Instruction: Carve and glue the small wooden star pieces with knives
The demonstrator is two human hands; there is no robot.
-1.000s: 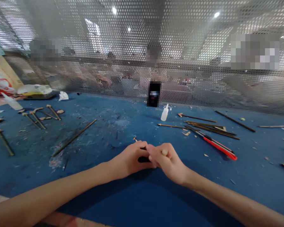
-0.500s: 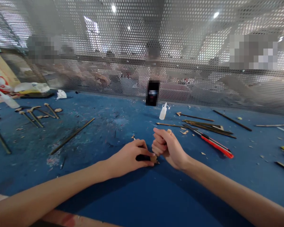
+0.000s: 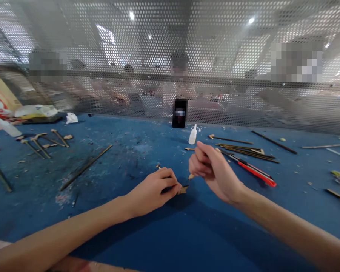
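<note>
My left hand (image 3: 158, 189) rests low over the blue table, thumb and fingertips pinching a small brown piece (image 3: 182, 189) with pointed ends. To its right, my right hand (image 3: 211, 166) is raised slightly above the surface with curled fingers. A small tan tip (image 3: 191, 176) pokes out below that fist; the rest of the object is hidden in the hand. Behind the right hand stands a small white squeeze bottle (image 3: 193, 135). A red utility knife (image 3: 256, 173) lies just to the right, beside a bundle of thin dark sticks (image 3: 246, 151).
The blue table (image 3: 124, 238) meets a perforated metal screen (image 3: 116, 87). A black phone-like object (image 3: 179, 113) stands against it. Several sticks with wooden heads (image 3: 42, 145), a long stick (image 3: 86, 168) and a second bottle (image 3: 8, 127) lie left. A dark stick (image 3: 274, 142) lies back right.
My right hand has moved right and slightly up, away from my left hand. More of the brown piece at my left fingertips now shows. The view has shifted slightly.
</note>
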